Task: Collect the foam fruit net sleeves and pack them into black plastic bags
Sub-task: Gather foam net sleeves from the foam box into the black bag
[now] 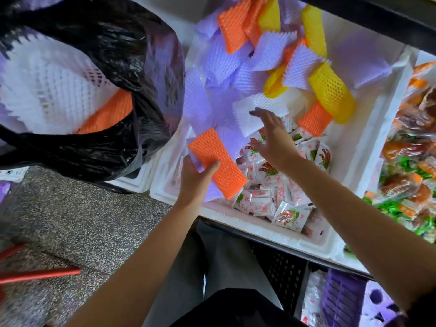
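My left hand (194, 178) grips a small stack of foam net sleeves, an orange sleeve (215, 159) on top and purple ones beneath, over the near-left corner of a white foam box (368, 147). My right hand (271, 135) hovers open, fingers spread, just above a white sleeve (257, 109) lying in the box. Purple, orange and yellow sleeves (330, 90) are heaped across the box's far half. To the left stands an open black plastic bag (113, 67) holding white, purple and orange sleeves.
Small white snack sachets (290, 215) fill the near part of the foam box. A second box of packaged snacks (410, 166) sits on the right. Speckled floor with red rods (40, 274) lies lower left; a purple crate (342, 300) is lower right.
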Available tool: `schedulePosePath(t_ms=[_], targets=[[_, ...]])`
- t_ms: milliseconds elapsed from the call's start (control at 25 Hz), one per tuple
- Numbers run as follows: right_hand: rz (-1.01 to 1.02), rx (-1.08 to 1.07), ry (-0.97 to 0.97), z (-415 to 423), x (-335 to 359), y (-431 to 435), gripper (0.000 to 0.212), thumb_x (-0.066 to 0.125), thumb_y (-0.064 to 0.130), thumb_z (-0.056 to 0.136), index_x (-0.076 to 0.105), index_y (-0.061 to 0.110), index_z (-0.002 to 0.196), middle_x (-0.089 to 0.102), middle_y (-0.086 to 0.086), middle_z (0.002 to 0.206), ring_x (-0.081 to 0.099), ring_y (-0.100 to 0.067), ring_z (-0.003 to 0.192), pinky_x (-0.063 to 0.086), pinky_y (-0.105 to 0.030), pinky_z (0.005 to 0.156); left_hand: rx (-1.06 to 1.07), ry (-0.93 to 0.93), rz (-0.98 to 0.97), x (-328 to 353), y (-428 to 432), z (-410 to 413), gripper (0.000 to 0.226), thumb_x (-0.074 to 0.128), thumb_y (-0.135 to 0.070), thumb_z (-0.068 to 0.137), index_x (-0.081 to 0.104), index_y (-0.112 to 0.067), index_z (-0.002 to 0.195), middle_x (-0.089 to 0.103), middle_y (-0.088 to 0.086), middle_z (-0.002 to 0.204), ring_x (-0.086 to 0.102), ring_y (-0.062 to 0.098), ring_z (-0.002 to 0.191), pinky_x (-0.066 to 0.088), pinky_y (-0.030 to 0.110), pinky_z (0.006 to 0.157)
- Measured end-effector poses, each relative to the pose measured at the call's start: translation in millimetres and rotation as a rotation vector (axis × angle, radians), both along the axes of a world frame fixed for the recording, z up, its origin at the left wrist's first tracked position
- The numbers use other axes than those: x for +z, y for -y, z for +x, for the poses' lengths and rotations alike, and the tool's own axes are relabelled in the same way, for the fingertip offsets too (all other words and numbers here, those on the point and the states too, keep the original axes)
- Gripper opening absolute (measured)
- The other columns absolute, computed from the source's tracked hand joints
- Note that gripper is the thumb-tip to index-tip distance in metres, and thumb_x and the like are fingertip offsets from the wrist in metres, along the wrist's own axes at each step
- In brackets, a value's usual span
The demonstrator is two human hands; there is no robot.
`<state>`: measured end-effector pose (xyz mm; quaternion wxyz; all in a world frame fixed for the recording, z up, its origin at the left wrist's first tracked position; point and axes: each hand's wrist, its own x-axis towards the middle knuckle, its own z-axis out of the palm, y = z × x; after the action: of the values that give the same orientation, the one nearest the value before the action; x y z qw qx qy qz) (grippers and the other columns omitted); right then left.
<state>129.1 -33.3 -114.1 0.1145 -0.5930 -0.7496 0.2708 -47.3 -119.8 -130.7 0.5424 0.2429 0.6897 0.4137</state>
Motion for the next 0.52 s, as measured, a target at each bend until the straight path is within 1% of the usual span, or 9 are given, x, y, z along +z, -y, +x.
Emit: schedulePosePath(t_ms=[80, 120, 200, 240, 320, 360, 440, 520], targets=[[-0.006, 0.059, 0.194, 1.3, -12.2, -21.4, 0.067, 0.071, 0.005, 0.076, 0.043, 0.011, 0.136, 0.037, -0.009, 0.145, 0.033, -0.027, 0.133, 0.029, -0.035, 0.108, 0.002, -0.024, -0.037, 0.9, 2.2, -3.4, 0.031, 0.077, -0.010, 0.074, 0.049, -0.018, 0.084, 0.058, -0.002, 0.081, 0.055, 0.007, 0.072, 0.042, 0.016, 0.062], [0.011, 0.068, 0.266, 2.6, -17.7, -28.9, 0.065, 0.071, 0.007, 0.077, 0.044, 0.012, 0.135, 0.038, -0.008, 0.144, 0.033, -0.027, 0.133, 0.029, -0.036, 0.107, -0.019, -0.038, -0.043, 1.1, 3.8, -5.5, 0.028, 0.076, -0.008, 0.076, 0.050, -0.019, 0.083, 0.059, -0.003, 0.080, 0.056, 0.006, 0.072, 0.042, 0.017, 0.062], [0.078, 0.050, 0.336, 5.0, -20.5, -38.7, 0.049, 0.066, 0.009, 0.081, 0.052, 0.014, 0.128, 0.046, -0.008, 0.136, 0.039, -0.028, 0.126, 0.033, -0.037, 0.102, -0.058, -0.037, -0.049, 2.0, 6.6, -11.7, 0.023, 0.076, -0.015, 0.076, 0.056, -0.016, 0.088, 0.063, -0.003, 0.083, 0.059, 0.007, 0.074, 0.043, 0.017, 0.064], [0.115, 0.033, 0.332, 4.7, -17.4, -40.4, 0.039, 0.063, 0.011, 0.084, 0.056, 0.014, 0.122, 0.052, -0.008, 0.129, 0.045, -0.029, 0.120, 0.035, -0.038, 0.098, -0.068, -0.031, -0.038, 2.7, 7.9, -13.7, 0.025, 0.075, -0.020, 0.074, 0.059, -0.012, 0.091, 0.065, -0.002, 0.084, 0.060, 0.008, 0.075, 0.044, 0.018, 0.066], [0.186, -0.009, 0.283, 4.1, -4.4, -39.2, 0.024, 0.058, 0.018, 0.089, 0.061, 0.013, 0.113, 0.062, -0.008, 0.115, 0.055, -0.030, 0.106, 0.042, -0.039, 0.084, -0.062, -0.047, -0.033, 2.9, 8.1, -13.4, 0.023, 0.073, -0.019, 0.080, 0.060, -0.006, 0.093, 0.064, 0.002, 0.083, 0.059, 0.012, 0.075, 0.044, 0.022, 0.068], [0.219, -0.032, 0.243, 4.2, 4.9, -35.3, 0.022, 0.056, 0.021, 0.091, 0.062, 0.013, 0.111, 0.065, -0.008, 0.108, 0.059, -0.031, 0.097, 0.045, -0.038, 0.076, -0.047, -0.085, -0.042, 3.9, 6.9, -11.9, 0.020, 0.070, -0.019, 0.084, 0.057, -0.005, 0.091, 0.062, 0.003, 0.082, 0.057, 0.013, 0.075, 0.043, 0.023, 0.067], [0.295, -0.050, 0.129, 2.8, 25.9, -17.8, 0.023, 0.054, 0.026, 0.093, 0.063, 0.011, 0.107, 0.067, -0.009, 0.099, 0.063, -0.031, 0.082, 0.047, -0.036, 0.063, -0.013, -0.152, -0.055, 5.8, 5.5, -8.1, 0.027, 0.068, -0.026, 0.086, 0.051, -0.005, 0.092, 0.060, 0.006, 0.085, 0.058, 0.017, 0.079, 0.043, 0.022, 0.067], [0.324, -0.018, 0.005, -1.4, 41.1, 9.7, 0.023, 0.055, 0.025, 0.092, 0.064, 0.008, 0.105, 0.067, -0.010, 0.095, 0.064, -0.028, 0.071, 0.049, -0.032, 0.057, -0.013, -0.123, 0.009, 10.5, 5.0, -1.3, 0.043, 0.067, -0.035, 0.084, 0.051, -0.001, 0.105, 0.062, 0.012, 0.099, 0.060, 0.022, 0.093, 0.047, 0.026, 0.077]])
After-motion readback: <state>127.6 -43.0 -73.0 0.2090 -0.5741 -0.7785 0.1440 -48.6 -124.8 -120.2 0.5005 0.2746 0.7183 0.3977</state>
